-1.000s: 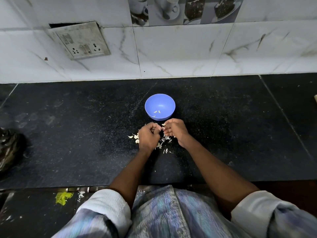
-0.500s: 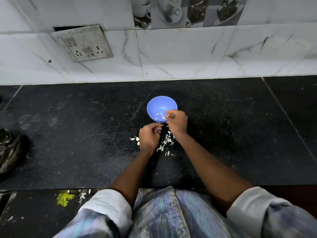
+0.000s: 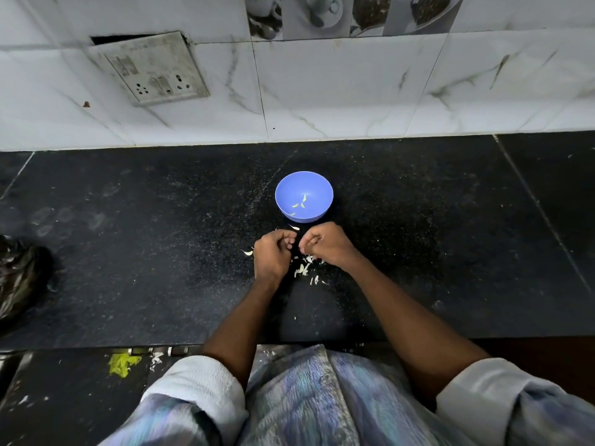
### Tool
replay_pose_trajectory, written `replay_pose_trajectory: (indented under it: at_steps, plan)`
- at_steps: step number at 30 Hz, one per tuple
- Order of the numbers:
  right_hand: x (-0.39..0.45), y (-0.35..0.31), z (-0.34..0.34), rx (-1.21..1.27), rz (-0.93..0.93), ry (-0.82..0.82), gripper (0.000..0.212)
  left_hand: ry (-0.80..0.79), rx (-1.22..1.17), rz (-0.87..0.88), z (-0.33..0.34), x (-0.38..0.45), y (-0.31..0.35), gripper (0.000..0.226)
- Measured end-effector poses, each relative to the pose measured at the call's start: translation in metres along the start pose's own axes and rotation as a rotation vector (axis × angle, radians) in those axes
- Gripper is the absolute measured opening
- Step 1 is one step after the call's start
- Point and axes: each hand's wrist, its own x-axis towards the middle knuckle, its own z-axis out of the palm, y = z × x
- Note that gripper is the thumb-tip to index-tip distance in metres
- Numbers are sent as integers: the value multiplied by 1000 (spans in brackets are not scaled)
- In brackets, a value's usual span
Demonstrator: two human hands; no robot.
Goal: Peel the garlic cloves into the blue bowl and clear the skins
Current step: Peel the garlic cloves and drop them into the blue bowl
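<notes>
Black counter (image 3: 128, 252) under marbled tiles, head view only. Bowl (image 3: 304, 196) sits at the centre with a few cloves (image 3: 299, 204) inside. At its 6 o'clock, left hand (image 3: 272, 255) and right hand (image 3: 325, 246) are close together, fingers curled in; whether they pinch a clove cannot be told. Skins (image 3: 304, 268) lie scattered beneath them. Peeling looks to be the step in hand. Next, probably: strip the skin, drop the clove at 12 o'clock into the bowl.

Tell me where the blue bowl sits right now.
The blue bowl sits mid-counter in the head view, just beyond both hands, with the tiled wall behind.
</notes>
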Motion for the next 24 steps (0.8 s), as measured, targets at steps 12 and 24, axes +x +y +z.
replay_pose_trajectory:
  at_steps: [12,24]
  plan:
    - [-5,9,32,-486,-104,-71,25,-27,1,-15,1,-14,-23,24]
    - [-11,2,15,673,300,123,23,-53,-174,46,12,-25,-3,12]
